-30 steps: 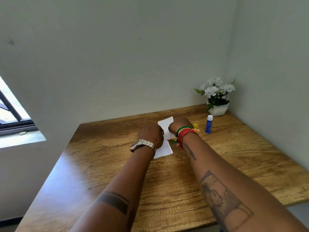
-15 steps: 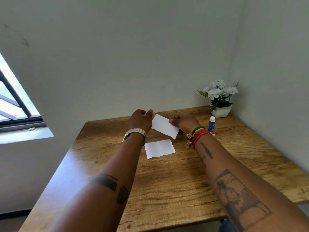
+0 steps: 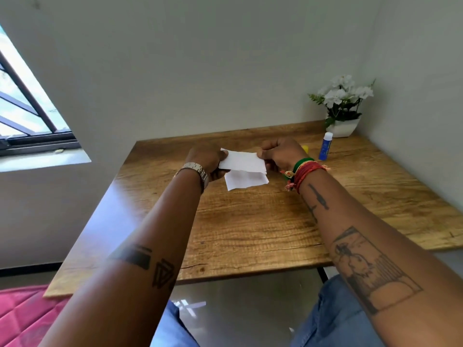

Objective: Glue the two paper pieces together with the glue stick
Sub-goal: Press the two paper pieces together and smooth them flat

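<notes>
A person seated at a wooden worktop (image 3: 250,234) holds a white paper piece (image 3: 242,161) between both hands, just above the surface. The left hand (image 3: 206,157) pinches the sheet's left edge, fingers closed on it, a metal watch (image 3: 196,170) at the wrist; the right hand (image 3: 280,153) grips the right edge in the same way, with green and red bracelets (image 3: 304,170) around the wrist. Directly beneath the raised sheet, a second paper piece (image 3: 246,181) lies flat on the worktop, its upper part hidden by the one above it — whether the two touch cannot be told from this angle. The glue stick (image 3: 325,146), blue with a white cap, stands upright on the worktop to the right of the right hand, apart from both sheets and near a white pot of white flowers (image 3: 342,106) in the far right corner by the wall. A small yellow object (image 3: 305,148) shows just behind the right hand, mostly hidden. Both forearms, tattooed, reach forward across the near edge of the worktop. A barred window (image 3: 27,108) is at far left, blue trousers (image 3: 333,319) and a pink quilted surface (image 3: 22,314) show along the bottom of the frame.
</notes>
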